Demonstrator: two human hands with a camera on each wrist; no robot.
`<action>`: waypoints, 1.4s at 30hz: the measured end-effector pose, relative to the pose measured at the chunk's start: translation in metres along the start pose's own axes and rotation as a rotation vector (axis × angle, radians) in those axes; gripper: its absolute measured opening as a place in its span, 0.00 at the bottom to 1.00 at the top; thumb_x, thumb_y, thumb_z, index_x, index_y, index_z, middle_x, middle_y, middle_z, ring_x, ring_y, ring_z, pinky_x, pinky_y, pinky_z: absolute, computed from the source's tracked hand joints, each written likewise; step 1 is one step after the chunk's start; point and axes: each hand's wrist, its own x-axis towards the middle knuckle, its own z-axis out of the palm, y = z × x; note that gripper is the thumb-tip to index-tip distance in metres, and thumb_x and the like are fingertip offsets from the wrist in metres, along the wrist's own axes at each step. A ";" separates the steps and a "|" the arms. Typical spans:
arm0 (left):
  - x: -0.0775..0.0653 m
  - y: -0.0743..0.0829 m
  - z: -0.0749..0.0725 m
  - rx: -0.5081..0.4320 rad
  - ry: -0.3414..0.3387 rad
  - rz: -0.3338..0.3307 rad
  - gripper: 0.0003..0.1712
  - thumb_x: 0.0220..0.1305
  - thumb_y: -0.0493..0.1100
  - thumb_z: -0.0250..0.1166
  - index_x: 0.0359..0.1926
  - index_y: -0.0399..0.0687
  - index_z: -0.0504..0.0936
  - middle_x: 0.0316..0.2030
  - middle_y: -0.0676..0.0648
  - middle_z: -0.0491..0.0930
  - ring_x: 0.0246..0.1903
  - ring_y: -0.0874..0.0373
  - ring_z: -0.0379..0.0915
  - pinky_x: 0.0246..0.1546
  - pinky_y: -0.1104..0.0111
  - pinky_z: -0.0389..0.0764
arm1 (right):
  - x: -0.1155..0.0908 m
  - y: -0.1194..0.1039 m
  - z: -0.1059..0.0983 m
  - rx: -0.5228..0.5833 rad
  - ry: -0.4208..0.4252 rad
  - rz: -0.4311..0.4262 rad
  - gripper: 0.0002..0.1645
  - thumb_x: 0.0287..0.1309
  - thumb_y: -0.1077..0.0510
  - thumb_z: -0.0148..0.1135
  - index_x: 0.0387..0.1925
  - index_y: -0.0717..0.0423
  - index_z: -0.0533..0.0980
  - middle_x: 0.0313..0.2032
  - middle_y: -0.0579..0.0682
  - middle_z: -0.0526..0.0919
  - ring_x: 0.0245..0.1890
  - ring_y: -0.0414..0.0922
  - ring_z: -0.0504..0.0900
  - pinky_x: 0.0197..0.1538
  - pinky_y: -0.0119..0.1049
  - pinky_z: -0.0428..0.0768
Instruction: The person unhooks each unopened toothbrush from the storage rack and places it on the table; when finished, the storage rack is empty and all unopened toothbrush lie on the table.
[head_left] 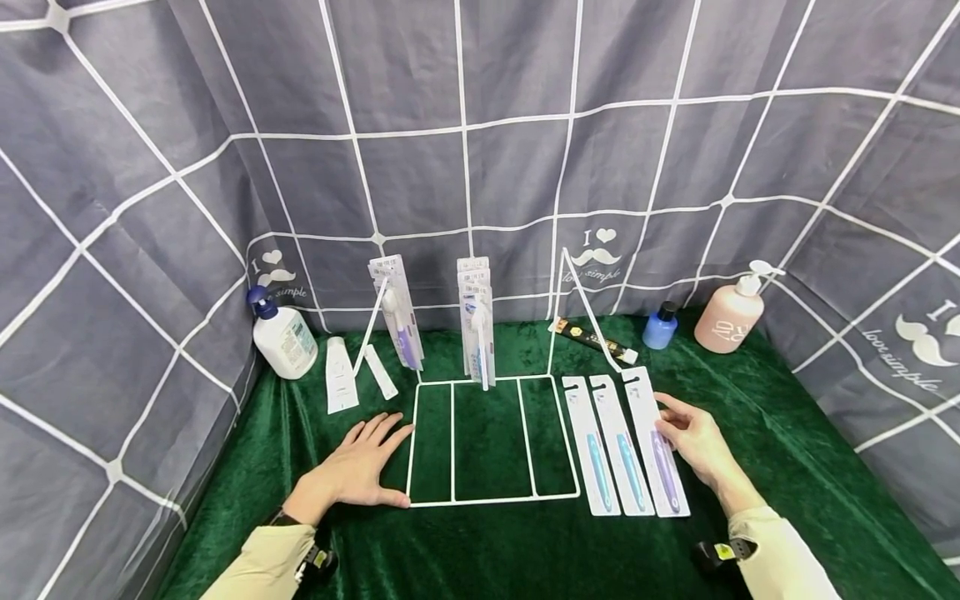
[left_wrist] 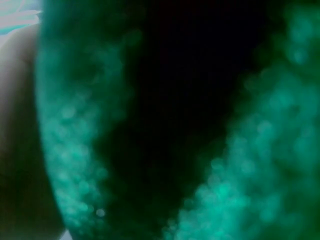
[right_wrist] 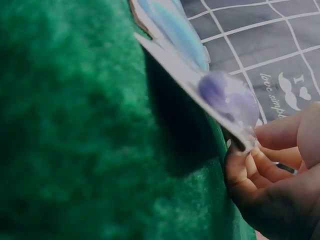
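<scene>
My right hand pinches the right edge of a packaged purple toothbrush. In the right wrist view that purple toothbrush pack is tilted, its gripped edge raised off the green cloth between thumb and fingers. Two packs with blue toothbrushes, a middle one and a left one, lie beside it. My left hand lies spread on the cloth, thumb and fingertips at the left side of a white wire rack. Purple toothbrush packs and blue ones hang on the rack's prongs.
A white pump bottle and two white tubes, one large and one small, are at left. Behind the right packs lie a black tube, a blue bottle and a pink pump bottle. A grey checked curtain hangs behind.
</scene>
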 end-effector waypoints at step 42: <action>-0.001 0.002 -0.005 -0.024 -0.024 0.000 0.64 0.31 0.85 0.53 0.69 0.60 0.54 0.68 0.46 0.53 0.67 0.46 0.46 0.59 0.44 0.54 | 0.006 -0.017 0.007 -0.629 0.099 -0.099 0.21 0.50 0.62 0.56 0.48 0.65 0.75 0.29 0.54 0.80 0.31 0.51 0.76 0.35 0.51 0.72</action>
